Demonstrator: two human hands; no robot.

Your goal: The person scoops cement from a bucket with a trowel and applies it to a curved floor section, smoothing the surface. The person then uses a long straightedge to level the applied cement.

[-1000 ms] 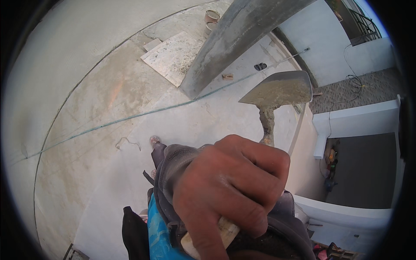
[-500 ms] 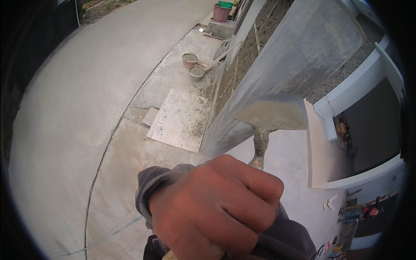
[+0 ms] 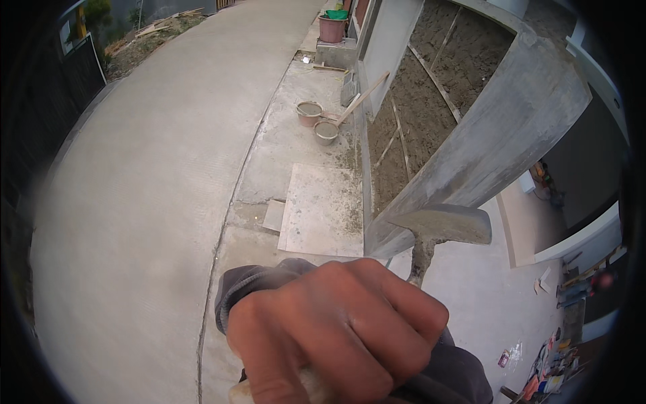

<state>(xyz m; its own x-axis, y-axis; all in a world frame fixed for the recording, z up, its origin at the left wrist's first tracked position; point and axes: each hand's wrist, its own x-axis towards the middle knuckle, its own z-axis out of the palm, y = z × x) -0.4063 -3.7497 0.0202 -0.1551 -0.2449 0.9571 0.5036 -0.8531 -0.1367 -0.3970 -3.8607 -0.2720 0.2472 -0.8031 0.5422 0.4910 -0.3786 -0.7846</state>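
My right hand (image 3: 336, 323) is a closed fist, very large in the lower middle, with its back and knuckles uppermost. A grey sleeve cuff (image 3: 235, 289) circles the wrist. The fist is round the handle of a trowel (image 3: 447, 224); a pale bit of the handle (image 3: 313, 388) shows below the fingers. The steel blade, coated with dried mortar, points away beyond the fist, in front of the foot of a smooth grey pillar (image 3: 491, 148). My thumb is hidden, and my left hand is out of sight.
A mortar-splashed board (image 3: 319, 209) lies on the ground. Two buckets, one brown (image 3: 309, 121) and one pale (image 3: 326, 140), stand beyond it, with a wooden pole (image 3: 367, 94) leaning nearby. Rough mortar covers a wall panel (image 3: 424, 94). A concrete roadway (image 3: 148, 182) runs along the left.
My view has turned, showing more of the roadway's far end and the mortared panel. The fist stays low in the middle, and the trowel blade sits lower and looks narrower.
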